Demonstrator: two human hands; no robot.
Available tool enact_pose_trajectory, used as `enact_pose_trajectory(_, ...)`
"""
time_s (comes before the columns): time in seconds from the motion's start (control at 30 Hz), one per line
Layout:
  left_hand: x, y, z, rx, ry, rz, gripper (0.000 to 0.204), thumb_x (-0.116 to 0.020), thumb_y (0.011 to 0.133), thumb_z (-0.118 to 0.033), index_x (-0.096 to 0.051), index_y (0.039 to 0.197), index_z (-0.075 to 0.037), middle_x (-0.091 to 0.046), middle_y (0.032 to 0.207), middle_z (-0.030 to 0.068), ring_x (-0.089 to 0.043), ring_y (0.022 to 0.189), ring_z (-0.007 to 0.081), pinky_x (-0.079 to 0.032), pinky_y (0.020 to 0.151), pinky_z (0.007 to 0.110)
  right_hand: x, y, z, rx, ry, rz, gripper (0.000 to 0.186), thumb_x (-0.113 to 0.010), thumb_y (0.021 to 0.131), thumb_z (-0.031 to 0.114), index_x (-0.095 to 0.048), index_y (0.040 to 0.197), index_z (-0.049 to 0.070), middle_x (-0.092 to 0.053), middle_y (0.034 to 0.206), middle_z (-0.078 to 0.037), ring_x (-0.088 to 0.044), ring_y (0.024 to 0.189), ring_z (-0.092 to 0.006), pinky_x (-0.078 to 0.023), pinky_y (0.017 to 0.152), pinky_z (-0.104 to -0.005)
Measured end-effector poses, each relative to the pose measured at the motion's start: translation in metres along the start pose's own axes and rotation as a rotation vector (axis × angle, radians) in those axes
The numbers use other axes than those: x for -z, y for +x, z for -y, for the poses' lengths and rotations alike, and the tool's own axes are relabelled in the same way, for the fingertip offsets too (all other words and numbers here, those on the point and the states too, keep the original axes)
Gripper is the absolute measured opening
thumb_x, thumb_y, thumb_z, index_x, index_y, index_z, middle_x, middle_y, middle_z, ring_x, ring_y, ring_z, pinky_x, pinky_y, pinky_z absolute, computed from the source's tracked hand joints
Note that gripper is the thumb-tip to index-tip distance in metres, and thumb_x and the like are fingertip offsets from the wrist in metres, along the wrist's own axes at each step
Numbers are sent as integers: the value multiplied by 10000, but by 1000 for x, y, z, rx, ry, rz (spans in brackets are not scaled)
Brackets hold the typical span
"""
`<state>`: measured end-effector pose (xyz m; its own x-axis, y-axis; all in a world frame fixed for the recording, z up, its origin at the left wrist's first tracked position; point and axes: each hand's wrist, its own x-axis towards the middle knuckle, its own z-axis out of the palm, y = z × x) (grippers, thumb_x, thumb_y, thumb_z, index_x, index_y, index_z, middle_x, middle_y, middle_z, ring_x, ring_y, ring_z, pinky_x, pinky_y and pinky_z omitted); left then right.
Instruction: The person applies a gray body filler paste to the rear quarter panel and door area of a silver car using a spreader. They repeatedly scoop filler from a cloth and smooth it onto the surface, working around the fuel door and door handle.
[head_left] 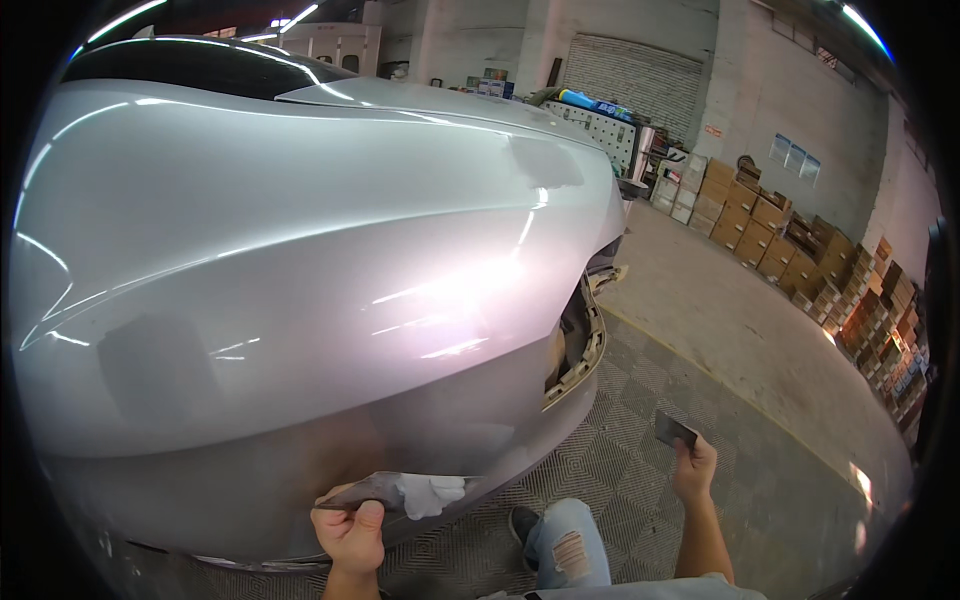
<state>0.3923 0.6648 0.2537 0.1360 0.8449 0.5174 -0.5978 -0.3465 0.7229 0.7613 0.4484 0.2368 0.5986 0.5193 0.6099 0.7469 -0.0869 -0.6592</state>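
Note:
My left hand [352,537] grips the left end of a dark flat mixing board [362,491], thumb on top. A thick lump of pale grey-white body filler [432,494] lies on its right part. The board is held low, close to the lower side of a silver car [420,265]. Off to the right, my right hand [697,466] pinches a small dark rectangular filler spreader [674,431], apart from the car. Dull grey patches mark the bodywork, one on the near side [158,370], another farther along [546,161].
At the car's corner an opening [572,345] shows bare brackets and a pale edge. Below lies patterned matting [640,375], with my jeans-clad knee [567,548] over it. Stacked cardboard boxes [745,215] line the far wall, beside a perforated cabinet [598,125].

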Motion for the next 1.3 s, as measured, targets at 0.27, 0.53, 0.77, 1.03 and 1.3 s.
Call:
enact_pose_trajectory(0.27,0,5,5,-16,75,28,141,-603,831,-92,-587,870,42,-601,832,55,-546,717,131,-443,663,263,2,-10,40,64,-45,-31,176,-545,829,-40,-609,991,-15,-617,781,-65,-552,684,-106,-437,643,-231)
enact_pose_trajectory(0.53,-10,-15,-31,252,-166,-108,181,-487,916,-97,-514,1072,-10,-615,968,92,-636,794,184,-571,618,341,0,-39,78,178,135,27,198,-546,819,-46,-619,996,2,-651,905,-109,-616,796,-163,-463,725,-243)
enact_pose_trajectory(0.77,-23,-38,-93,239,-84,-208,212,-486,920,-129,-499,1106,-29,-610,1011,89,-632,849,185,-561,613,343,15,-66,101,73,175,9,196,-554,819,-25,-617,1004,-7,-644,884,-117,-594,743,-150,-451,675,-237)
enact_pose_trajectory(1.03,-78,-21,-93,203,-181,-174,180,-509,905,-119,-538,1040,-3,-630,943,110,-648,751,191,-568,604,334,-1,-8,170,778,143,2,344,-583,679,-47,-644,1003,51,-644,992,-119,-633,895,-258,-501,808,-344)
enact_pose_trajectory(1.3,-128,17,-71,145,-187,-138,159,-521,898,-97,-558,1009,10,-631,893,90,-634,732,166,-543,611,286,-38,39,208,1170,36,-4,329,-547,700,143,-662,1006,109,-615,1023,-68,-584,972,-225,-456,859,-370)
